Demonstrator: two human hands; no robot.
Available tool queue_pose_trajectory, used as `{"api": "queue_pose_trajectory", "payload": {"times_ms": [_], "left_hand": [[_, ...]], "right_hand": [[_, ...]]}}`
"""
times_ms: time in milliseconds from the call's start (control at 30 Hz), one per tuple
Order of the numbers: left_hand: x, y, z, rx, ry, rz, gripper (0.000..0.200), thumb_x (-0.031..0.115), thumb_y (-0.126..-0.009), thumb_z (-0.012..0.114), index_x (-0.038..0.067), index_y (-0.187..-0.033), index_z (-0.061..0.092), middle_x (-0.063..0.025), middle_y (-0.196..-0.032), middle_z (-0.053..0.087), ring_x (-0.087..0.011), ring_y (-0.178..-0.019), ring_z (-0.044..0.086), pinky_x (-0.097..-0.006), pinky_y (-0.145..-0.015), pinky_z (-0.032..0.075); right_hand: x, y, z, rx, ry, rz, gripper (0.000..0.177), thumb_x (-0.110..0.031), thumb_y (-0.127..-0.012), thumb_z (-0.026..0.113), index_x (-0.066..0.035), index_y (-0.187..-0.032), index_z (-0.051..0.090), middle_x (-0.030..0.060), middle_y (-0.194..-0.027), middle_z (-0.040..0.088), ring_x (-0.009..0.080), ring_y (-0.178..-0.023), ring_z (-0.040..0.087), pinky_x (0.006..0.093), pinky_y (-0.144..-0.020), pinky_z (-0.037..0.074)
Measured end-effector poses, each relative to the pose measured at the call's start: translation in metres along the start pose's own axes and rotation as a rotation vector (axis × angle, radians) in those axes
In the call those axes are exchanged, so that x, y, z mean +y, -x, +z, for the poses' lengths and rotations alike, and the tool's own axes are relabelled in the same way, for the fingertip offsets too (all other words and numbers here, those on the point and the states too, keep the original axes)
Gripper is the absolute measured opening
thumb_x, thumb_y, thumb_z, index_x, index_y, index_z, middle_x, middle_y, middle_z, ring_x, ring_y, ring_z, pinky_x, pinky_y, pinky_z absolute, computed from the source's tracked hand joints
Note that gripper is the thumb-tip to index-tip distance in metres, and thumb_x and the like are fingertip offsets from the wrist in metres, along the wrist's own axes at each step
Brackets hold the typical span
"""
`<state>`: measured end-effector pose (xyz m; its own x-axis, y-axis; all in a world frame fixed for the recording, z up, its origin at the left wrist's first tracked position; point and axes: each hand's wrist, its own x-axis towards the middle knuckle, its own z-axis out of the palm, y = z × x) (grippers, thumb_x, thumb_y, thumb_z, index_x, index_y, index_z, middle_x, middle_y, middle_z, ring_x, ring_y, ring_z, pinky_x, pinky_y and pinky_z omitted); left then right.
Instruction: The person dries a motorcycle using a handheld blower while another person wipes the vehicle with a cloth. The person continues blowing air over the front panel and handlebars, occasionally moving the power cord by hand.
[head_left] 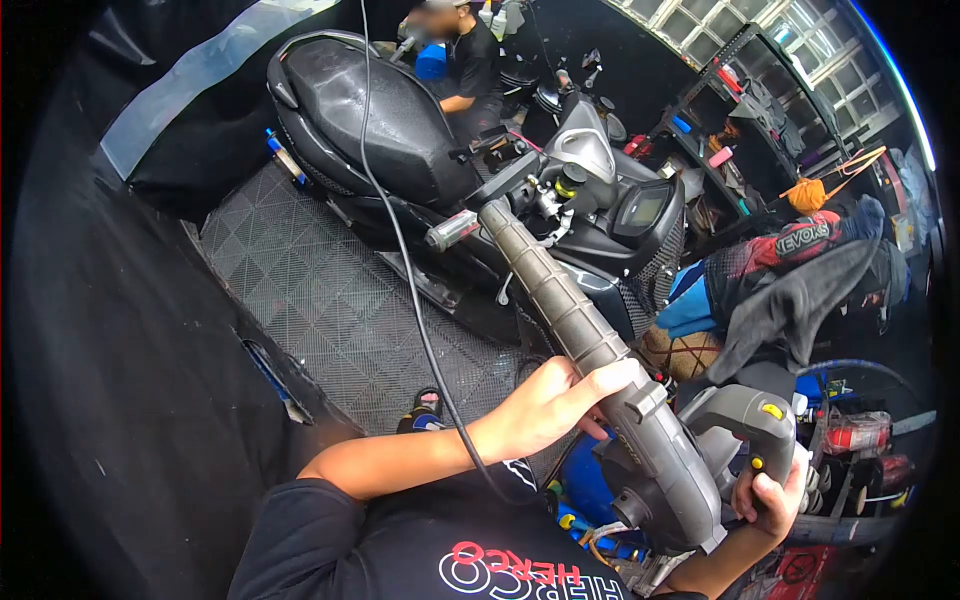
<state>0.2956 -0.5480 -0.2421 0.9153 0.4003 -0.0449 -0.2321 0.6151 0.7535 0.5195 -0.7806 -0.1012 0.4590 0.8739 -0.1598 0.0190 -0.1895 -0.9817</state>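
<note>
A grey handheld blower (650,465) with a long ribbed nozzle (548,285) lies slantwise in front of my body. My left hand (545,405) is wrapped round the base of the nozzle, thumb along its top. Round the looped rear handle, which has yellow buttons, my right hand (775,500) is closed. The nozzle's tip points at the handlebar area of a black motor scooter (385,115), overlapping the bar beside the handlebar grip (452,230). A black cable (405,250) hangs down across the view in front of the scooter and over my left forearm.
Behind the scooter is another person (472,65) in dark clothes. Shelves with tools and bottles (720,155) line the right side. A dark cloth (800,290) and a red-and-black garment (770,255) hang nearby. Grey patterned tiles (300,290) cover the floor; black sheeting (110,350) hangs left.
</note>
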Motion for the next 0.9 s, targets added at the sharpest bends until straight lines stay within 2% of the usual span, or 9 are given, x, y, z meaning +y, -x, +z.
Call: {"api": "queue_pose_trajectory", "payload": {"times_ms": [100,233,333,600,667,833,867,900], "left_hand": [[-0.004,0.002,-0.005,-0.003,-0.006,0.013,0.048,0.046,-0.106,0.055,0.004,-0.128,0.059,-0.0107,-0.118,0.07,-0.0201,-0.108,0.071,-0.0336,-0.08,0.063],[-0.012,0.002,-0.008,0.049,0.027,0.024,0.059,0.054,-0.103,0.059,0.0,-0.126,0.062,-0.0122,-0.116,0.072,-0.0199,-0.104,0.073,-0.0339,-0.075,0.064],[-0.014,0.003,-0.009,0.059,0.031,0.023,0.057,0.053,-0.104,0.059,0.001,-0.126,0.062,-0.0121,-0.117,0.072,-0.0198,-0.106,0.072,-0.0338,-0.075,0.064],[-0.022,0.0,-0.015,0.057,0.0,0.021,0.055,0.052,-0.105,0.057,0.001,-0.125,0.062,-0.0122,-0.116,0.073,-0.02,-0.102,0.073,-0.0338,-0.075,0.063],[-0.015,0.001,-0.016,0.068,-0.044,-0.032,0.055,0.053,-0.105,0.056,0.001,-0.124,0.063,-0.0124,-0.115,0.073,-0.0199,-0.1,0.073,-0.034,-0.076,0.063],[-0.013,-0.005,-0.019,0.126,-0.119,-0.088,0.055,0.051,-0.105,0.056,-0.001,-0.12,0.067,-0.013,-0.11,0.074,-0.02,-0.096,0.073,-0.0332,-0.075,0.063],[-0.015,-0.009,-0.02,0.123,-0.137,-0.096,0.055,0.051,-0.105,0.056,-0.001,-0.118,0.068,-0.0131,-0.109,0.074,-0.02,-0.095,0.073,-0.033,-0.075,0.063],[-0.023,-0.013,-0.024,0.131,-0.135,-0.065,0.055,0.05,-0.105,0.056,-0.002,-0.117,0.069,-0.0129,-0.107,0.074,-0.0198,-0.094,0.074,-0.0329,-0.075,0.063]], "right_hand": [[0.001,-0.003,0.004,-0.007,-0.003,0.013,0.043,-0.016,-0.084,0.079,0.014,-0.105,0.055,0.0088,-0.055,0.053,0.01,-0.035,0.043,0.0266,-0.032,0.035],[0.01,-0.004,0.002,0.004,0.009,0.03,0.04,-0.013,-0.084,0.078,0.014,-0.105,0.057,0.0075,-0.055,0.053,0.0099,-0.035,0.043,0.0271,-0.033,0.036],[0.018,-0.003,-0.004,-0.033,0.088,0.006,0.057,-0.02,-0.087,0.076,0.016,-0.124,0.052,0.0064,-0.05,0.047,0.011,-0.032,0.039,0.0278,-0.032,0.037],[0.025,-0.011,0.0,-0.026,0.114,0.039,0.057,-0.021,-0.087,0.076,0.018,-0.123,0.055,0.0057,-0.05,0.047,0.0109,-0.033,0.039,0.0284,-0.033,0.036],[0.033,-0.013,0.0,0.004,0.131,0.066,0.059,-0.021,-0.086,0.077,0.018,-0.125,0.055,0.0037,-0.052,0.047,0.0101,-0.035,0.039,0.0271,-0.036,0.036],[0.038,-0.026,0.016,-0.01,0.14,0.139,0.057,-0.025,-0.085,0.078,0.017,-0.119,0.06,0.002,-0.053,0.048,0.0092,-0.037,0.041,0.0261,-0.037,0.036],[0.04,-0.027,0.015,-0.032,0.117,0.15,0.052,-0.023,-0.085,0.078,0.013,-0.12,0.064,0.0008,-0.056,0.053,0.0077,-0.041,0.043,0.0247,-0.042,0.037],[0.044,-0.028,0.016,-0.017,0.099,0.159,0.051,-0.025,-0.086,0.077,0.013,-0.118,0.065,0.001,-0.056,0.052,0.0079,-0.042,0.044,0.0245,-0.043,0.037]]}}
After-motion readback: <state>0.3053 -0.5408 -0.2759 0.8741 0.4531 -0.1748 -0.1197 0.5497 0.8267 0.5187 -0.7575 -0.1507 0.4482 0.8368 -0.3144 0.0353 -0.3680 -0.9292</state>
